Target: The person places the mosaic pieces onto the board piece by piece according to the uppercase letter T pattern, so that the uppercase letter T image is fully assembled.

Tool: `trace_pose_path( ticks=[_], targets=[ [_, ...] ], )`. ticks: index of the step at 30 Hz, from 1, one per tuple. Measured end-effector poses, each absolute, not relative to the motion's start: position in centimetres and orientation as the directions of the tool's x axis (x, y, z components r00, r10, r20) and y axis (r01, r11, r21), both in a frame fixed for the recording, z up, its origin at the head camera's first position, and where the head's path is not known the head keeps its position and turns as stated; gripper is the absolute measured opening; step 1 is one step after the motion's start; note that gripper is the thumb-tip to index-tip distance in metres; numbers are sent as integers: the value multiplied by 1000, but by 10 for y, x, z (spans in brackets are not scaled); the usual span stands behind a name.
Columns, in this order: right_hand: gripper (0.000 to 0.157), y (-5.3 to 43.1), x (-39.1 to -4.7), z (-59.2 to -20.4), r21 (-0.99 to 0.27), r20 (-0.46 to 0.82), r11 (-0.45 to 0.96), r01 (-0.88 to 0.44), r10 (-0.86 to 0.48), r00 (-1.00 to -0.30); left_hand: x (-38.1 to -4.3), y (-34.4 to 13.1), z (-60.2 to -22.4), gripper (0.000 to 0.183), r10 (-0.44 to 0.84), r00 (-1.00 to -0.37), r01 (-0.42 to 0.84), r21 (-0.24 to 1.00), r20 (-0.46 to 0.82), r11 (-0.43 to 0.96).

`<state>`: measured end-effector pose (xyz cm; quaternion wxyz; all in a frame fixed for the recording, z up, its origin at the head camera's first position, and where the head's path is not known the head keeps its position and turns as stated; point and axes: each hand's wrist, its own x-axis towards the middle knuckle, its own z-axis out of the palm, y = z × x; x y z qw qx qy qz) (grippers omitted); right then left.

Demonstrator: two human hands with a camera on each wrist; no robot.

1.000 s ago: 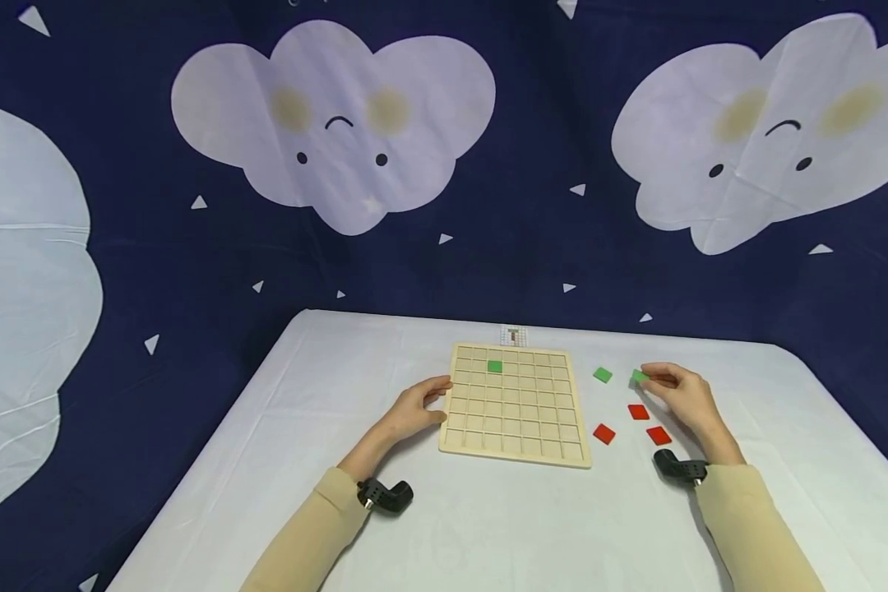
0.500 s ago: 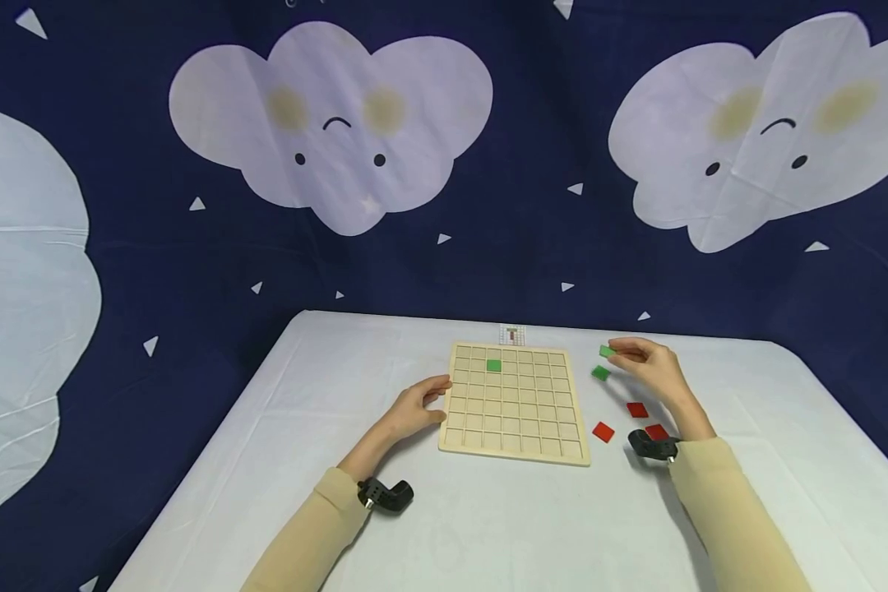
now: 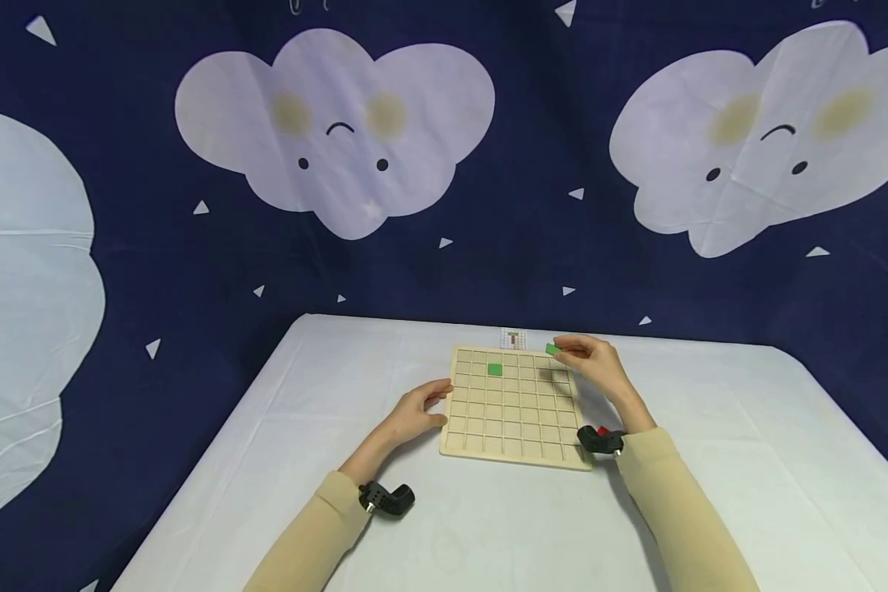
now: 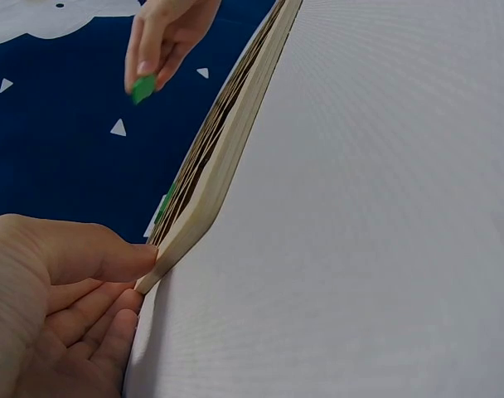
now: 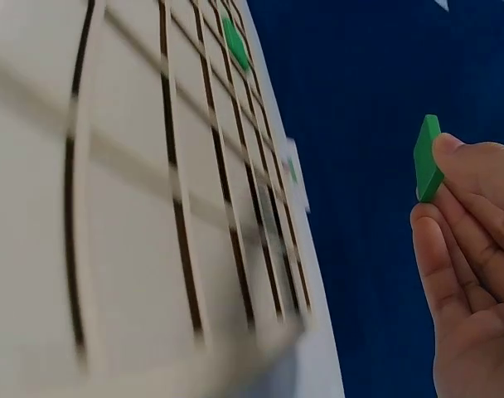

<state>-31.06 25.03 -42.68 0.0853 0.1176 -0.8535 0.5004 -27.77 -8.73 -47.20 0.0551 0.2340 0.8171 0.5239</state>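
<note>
A pale wooden grid board (image 3: 518, 418) lies on the table. My left hand (image 3: 413, 411) touches its left edge with thumb and fingertips; in the left wrist view the thumb (image 4: 111, 255) rests against the rim. One green square tile (image 3: 495, 370) sits in a cell near the top of the board. Above the upper right corner, my right hand (image 3: 595, 366) pinches a second green tile (image 3: 552, 349) between thumb and fingers. In the right wrist view this held green tile (image 5: 427, 159) is tilted, apart from the board.
Behind the board lies a small card (image 3: 514, 339) with a printed grid pattern. Part of a red tile (image 3: 603, 430) shows beside the right wrist camera (image 3: 601, 440); that hand and sleeve hide the area right of the board. White cloth (image 3: 474, 526) covers the table.
My right hand has carried the green tile leftward from the table's right side to above the board's upper right corner. It now hides the loose tiles there. My left hand has stayed put.
</note>
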Motion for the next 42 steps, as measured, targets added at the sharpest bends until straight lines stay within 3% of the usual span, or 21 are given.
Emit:
trace_pose_path(
  ticks=[8,14,23,31,42],
  targets=[
    [39,216,-321,-429,-844,249,444,-302,-174,-953,-276,-87,-471,65,440,-884,324,883,155,339],
    [36,208,-324,-432,-849,274,427,-310,-145,-951,-265,-85,-454,61,458,-872,338,892,176,301],
    [35,200,-328,-443,-863,252,397,-311,-195,-948,-277,-89,-470,65,442,-884,320,888,153,331],
    [29,196,-333,-467,-821,230,481,-307,-212,-950,-280,-88,-476,65,444,-884,320,885,150,338],
    [28,191,-332,-473,-712,323,572,-409,-251,-913,-280,-88,-473,65,442,-884,318,891,155,324]
  ],
)
